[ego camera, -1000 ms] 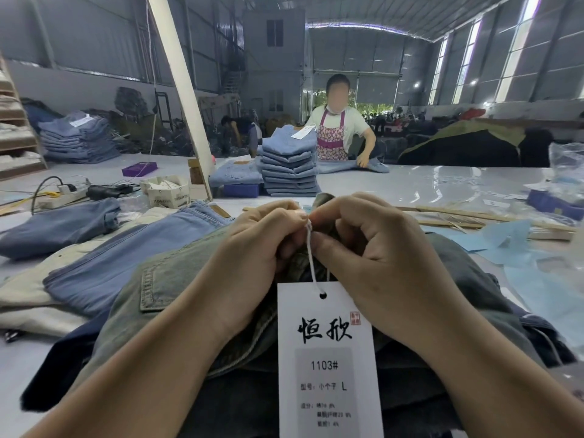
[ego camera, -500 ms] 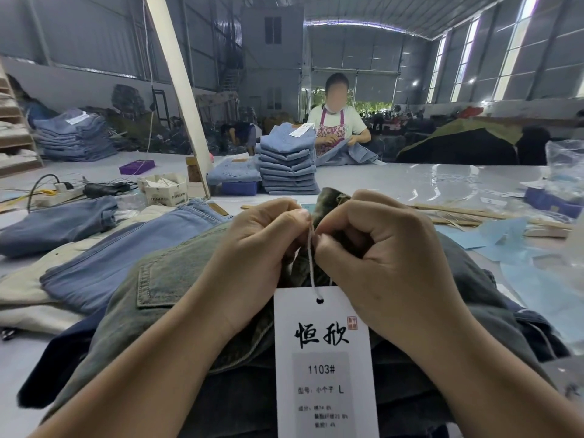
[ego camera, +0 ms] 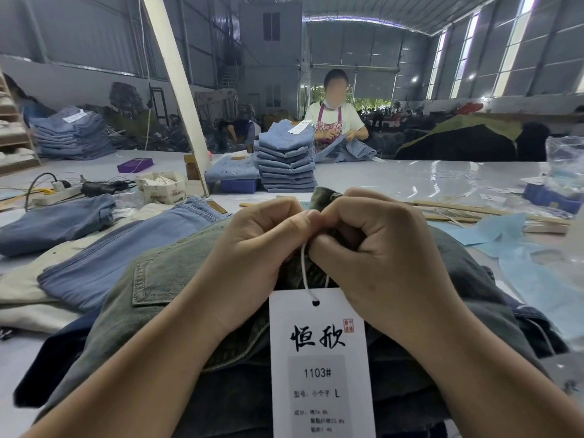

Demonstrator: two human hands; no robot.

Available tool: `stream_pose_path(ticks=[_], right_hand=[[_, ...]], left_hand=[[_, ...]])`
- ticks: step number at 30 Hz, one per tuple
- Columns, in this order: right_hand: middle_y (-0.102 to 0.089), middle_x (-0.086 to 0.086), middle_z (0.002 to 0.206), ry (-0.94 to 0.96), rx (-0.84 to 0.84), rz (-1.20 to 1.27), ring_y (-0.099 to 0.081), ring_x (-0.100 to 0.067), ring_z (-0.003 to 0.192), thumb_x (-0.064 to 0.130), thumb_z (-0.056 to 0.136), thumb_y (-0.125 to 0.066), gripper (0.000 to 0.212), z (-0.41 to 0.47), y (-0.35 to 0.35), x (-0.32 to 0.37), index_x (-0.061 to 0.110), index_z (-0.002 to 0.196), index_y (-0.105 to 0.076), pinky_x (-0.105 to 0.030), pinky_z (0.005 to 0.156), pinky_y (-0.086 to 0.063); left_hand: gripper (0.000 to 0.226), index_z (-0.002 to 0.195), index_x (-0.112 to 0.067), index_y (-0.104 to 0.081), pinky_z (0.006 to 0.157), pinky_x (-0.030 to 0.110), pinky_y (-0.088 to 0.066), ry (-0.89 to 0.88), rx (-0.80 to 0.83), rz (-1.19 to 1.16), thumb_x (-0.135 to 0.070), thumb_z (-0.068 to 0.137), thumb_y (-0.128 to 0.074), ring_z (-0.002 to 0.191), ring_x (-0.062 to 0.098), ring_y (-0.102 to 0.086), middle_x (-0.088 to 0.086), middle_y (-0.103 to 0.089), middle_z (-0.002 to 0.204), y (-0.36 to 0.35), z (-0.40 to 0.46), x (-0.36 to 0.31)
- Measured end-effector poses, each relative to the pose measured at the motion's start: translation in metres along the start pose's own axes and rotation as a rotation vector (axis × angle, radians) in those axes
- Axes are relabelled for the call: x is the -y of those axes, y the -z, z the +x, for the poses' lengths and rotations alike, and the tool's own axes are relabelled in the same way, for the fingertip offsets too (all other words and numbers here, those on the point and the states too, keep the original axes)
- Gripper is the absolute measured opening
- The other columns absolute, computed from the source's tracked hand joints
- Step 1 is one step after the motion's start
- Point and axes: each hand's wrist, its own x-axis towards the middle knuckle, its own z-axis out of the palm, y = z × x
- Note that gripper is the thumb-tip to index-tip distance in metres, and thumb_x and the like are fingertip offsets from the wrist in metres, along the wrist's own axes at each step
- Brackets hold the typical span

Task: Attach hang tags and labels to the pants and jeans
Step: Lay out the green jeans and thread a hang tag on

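Hang tag: the white hang tag [ego camera: 319,358] lies face up on the grey-green jeans [ego camera: 177,279], just below our hands, hanging from its hole by a white string [ego camera: 304,270]. We judge it is left loose so the string can be worked without the card getting in the way.

String: it runs up from the hole into the gap between our two thumbs, where its end is hidden (so we cannot tell whether it is tied yet).

Left hand: our left hand [ego camera: 262,245] has its fingers curled tight, thumb tip pinching the string at the top.

Right hand: our right hand [ego camera: 373,248] is curled round a raised fold of the jeans' waistband, held up, we judge, to give the string something to fasten to.

Jeans: they top a pile straight in front of us, with blue jeans [ego camera: 126,245] beside them at left.

Table: the white table [ego camera: 410,175] carries a folded denim stack [ego camera: 286,159]; a person in an apron [ego camera: 335,121] works behind it.
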Motion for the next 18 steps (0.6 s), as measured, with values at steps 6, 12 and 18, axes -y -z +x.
stream_pose_path(ticks=[6,12,18], right_hand=[[-0.052,0.008,0.060,-0.011,0.008,0.039,-0.049,-0.005,0.058,0.019,0.068,-0.061,0.013,0.0007,0.0014,0.0010,0.014,0.055,-0.060,-0.013,0.051,-0.034],[-0.047,0.013,0.051,-0.029,-0.009,0.152,-0.046,-0.004,0.054,0.013,0.069,-0.061,0.014,-0.0062,0.0033,-0.0013,0.012,0.055,-0.060,-0.010,0.051,-0.033],[-0.042,0.008,0.053,-0.047,0.058,0.237,-0.039,-0.003,0.049,0.008,0.077,-0.074,0.015,-0.0059,0.0090,-0.0047,0.021,0.076,-0.067,-0.012,0.048,-0.034]], left_hand=[[0.030,0.056,-0.020,-0.049,0.044,0.016,-0.032,0.037,-0.046,-0.007,-0.021,0.085,-0.054,0.047,0.006,-0.034,-0.005,-0.038,0.053,-0.0023,-0.0002,0.0000],[0.025,0.065,-0.018,-0.050,0.042,0.023,-0.034,0.150,-0.106,-0.055,-0.021,0.090,-0.054,0.048,0.014,-0.036,0.000,-0.041,0.055,0.0015,0.0011,0.0041],[0.026,0.055,-0.023,-0.056,0.045,0.025,-0.035,0.028,-0.216,0.049,-0.029,0.080,-0.057,0.047,0.013,-0.042,0.005,-0.051,0.057,0.0023,-0.0028,0.0060]])
